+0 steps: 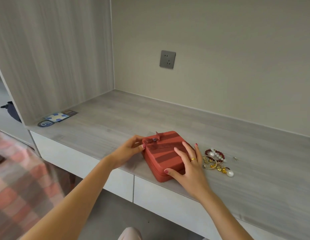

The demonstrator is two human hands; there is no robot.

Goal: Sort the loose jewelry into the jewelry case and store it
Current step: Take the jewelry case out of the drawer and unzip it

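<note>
My right hand (pixel 186 168) lies flat on the stiff, light-looking red jewelry case (pixel 165 155), thumb at its front edge; my left hand (pixel 129 149) pinches its far-left corner by the bow, probably the zipper

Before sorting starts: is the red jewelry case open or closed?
Closed: the jewelry case lid lies flat, right hand resting on top.

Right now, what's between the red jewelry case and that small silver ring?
In the head view, the heap of loose jewelry, between red zippered jewelry case and small silver ring.
</note>
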